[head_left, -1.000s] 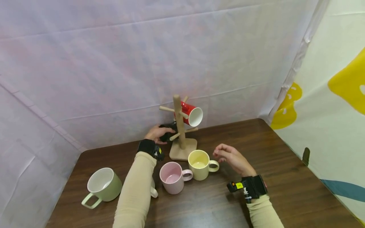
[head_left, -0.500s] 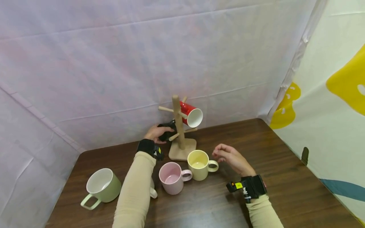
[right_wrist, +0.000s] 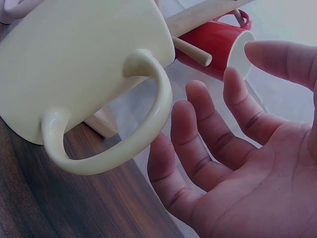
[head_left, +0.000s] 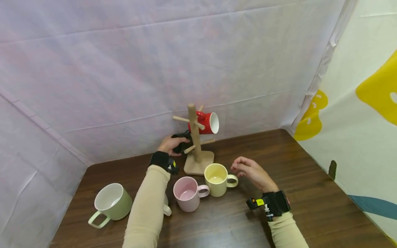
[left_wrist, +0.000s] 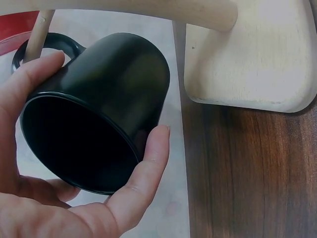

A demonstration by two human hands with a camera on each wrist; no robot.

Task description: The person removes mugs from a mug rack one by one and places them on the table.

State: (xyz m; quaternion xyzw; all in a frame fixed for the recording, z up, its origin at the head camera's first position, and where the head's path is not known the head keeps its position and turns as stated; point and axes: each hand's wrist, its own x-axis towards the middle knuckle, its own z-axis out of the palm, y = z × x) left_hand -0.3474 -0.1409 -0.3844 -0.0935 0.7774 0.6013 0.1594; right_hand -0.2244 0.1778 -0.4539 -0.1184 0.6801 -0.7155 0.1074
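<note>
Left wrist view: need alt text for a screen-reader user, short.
A left hand grips a black mug tilted on its side, dark opening toward the camera, thumb on one side of the mug and fingers on the other. The mug's handle is looped over a wooden peg of the mug rack, whose pale wooden base rests on the dark wood table at right.

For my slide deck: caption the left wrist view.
Left hand grips a black mug beside the wooden rack's base.
</note>
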